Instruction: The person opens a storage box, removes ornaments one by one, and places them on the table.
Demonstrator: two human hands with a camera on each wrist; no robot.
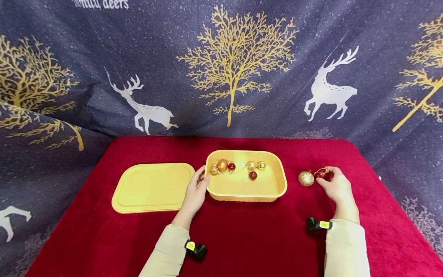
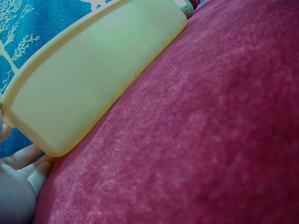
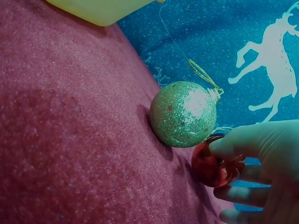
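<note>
A yellow plastic box (image 1: 249,194) stands on the red cloth with several gold, orange and dark red Christmas balls inside. At its left end, my left hand (image 1: 198,188) holds the wall, thumb by the rim; in the left wrist view, fingers (image 2: 25,156) touch the lower corner. Off to the right, my right hand (image 1: 337,186) pinches a shiny red Christmas ball (image 3: 210,165) between thumb and fingers. Beside that ball, a larger glittery gold Christmas ball (image 1: 306,178) rests on the cloth, its gold loop (image 3: 203,74) showing in the right wrist view.
A yellow lid (image 1: 152,187) lies flat on the cloth left of the box. Red plush cloth (image 1: 249,238) covers the table. Behind it hangs a dark blue curtain (image 1: 270,127) printed with gold trees and white deer.
</note>
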